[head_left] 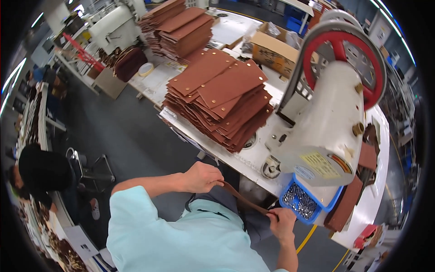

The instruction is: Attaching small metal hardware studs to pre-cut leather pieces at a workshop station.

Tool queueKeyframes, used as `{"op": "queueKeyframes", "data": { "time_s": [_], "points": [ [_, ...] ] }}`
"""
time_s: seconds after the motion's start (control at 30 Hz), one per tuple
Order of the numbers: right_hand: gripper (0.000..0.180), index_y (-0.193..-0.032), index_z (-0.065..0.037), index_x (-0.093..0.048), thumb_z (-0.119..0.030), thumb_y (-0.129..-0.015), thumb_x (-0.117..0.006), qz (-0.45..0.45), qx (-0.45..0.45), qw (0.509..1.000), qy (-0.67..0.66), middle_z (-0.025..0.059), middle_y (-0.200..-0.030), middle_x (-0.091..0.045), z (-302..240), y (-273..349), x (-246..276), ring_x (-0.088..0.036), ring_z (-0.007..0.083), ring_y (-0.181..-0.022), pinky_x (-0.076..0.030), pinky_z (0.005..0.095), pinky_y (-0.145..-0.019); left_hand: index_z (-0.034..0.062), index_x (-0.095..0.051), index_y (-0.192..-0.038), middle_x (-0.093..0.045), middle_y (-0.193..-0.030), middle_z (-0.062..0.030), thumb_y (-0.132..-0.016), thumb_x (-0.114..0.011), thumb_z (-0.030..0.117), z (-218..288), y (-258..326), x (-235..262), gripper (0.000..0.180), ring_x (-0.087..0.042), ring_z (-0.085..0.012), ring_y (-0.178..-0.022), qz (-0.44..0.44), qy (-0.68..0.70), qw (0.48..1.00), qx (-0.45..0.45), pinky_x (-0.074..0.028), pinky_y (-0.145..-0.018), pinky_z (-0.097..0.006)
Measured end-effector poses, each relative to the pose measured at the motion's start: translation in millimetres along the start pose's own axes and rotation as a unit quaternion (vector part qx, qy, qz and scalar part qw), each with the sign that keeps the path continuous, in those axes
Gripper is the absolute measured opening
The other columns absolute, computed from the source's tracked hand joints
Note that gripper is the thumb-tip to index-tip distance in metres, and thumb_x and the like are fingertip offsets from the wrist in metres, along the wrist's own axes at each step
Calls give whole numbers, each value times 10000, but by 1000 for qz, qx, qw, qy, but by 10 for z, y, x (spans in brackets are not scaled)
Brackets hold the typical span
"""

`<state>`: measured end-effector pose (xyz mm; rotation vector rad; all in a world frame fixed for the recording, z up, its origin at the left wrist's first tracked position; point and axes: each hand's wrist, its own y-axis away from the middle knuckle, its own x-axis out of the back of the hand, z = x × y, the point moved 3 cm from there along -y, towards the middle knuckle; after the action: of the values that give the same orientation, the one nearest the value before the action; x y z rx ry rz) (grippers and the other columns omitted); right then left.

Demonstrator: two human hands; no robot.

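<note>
A thin brown leather piece (pixel 243 198), seen almost edge-on, stretches between my two hands above my lap. Its left end is pinched in my left hand (pixel 202 177), fingers closed. My right hand (pixel 282 223) grips the other end, close to a blue tray (pixel 334 200) of small shiny metal parts (pixel 299 200). On the worktable ahead lies a tall, uneven stack of brown leather pieces (pixel 217 97) with brass-coloured studs near their edges. To its right stands a white press machine (pixel 324 122) with a large red-rimmed wheel (pixel 374 86).
More brown leather pieces (pixel 188 29) are piled at the back, near a cardboard box (pixel 275 53). A roll of tape (pixel 146 69) sits at the table's left. Brown pieces (pixel 346 204) lie right of the machine. A chair (pixel 93 170) and a person in black (pixel 45 170) are at left.
</note>
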<state>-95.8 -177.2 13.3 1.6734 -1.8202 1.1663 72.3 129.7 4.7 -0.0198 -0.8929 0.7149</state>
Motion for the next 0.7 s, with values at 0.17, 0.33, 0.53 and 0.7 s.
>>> {"op": "queueKeyframes", "data": {
  "time_s": [0.17,0.33,0.53,0.7],
  "points": [
    [135,-884,-40,-721,-55,-776,-800,-47,-16,996,-69,106,-803,-707,-54,-190,-218,-683,288,-708,-519,364,-649,46,-733,-936,-707,-838,-70,-868,-771,134,-23,154,307,117,-698,-262,-777,-48,-21,997,63,-562,-658,-358],
    [149,-1035,41,-720,-58,-926,-743,-40,-293,838,-458,81,-890,-747,-97,-254,-681,-694,133,-730,-570,268,-682,108,-308,-1611,-709,-1207,-178,-898,-775,353,-172,90,910,887,-728,-274,-1035,-75,424,864,262,-592,-865,-390],
    [147,-1091,57,-673,-27,-972,-695,10,-243,779,-578,101,-945,-744,-615,-703,-1318,-705,132,-779,-598,275,-719,117,-145,-1654,-557,-1458,-211,-881,-792,426,-149,258,643,1054,-612,-271,-1265,124,748,638,132,-492,-1061,-412],
    [258,-1194,31,-662,-72,-965,-720,-86,-198,835,-506,114,-1008,-758,-917,-799,-1444,-728,156,-882,-596,308,-809,3,-334,-1572,-602,-1402,-154,-973,-654,-13,-139,286,346,679,-599,-188,-1248,242,464,828,201,-480,-1050,-351]
  ]
}}
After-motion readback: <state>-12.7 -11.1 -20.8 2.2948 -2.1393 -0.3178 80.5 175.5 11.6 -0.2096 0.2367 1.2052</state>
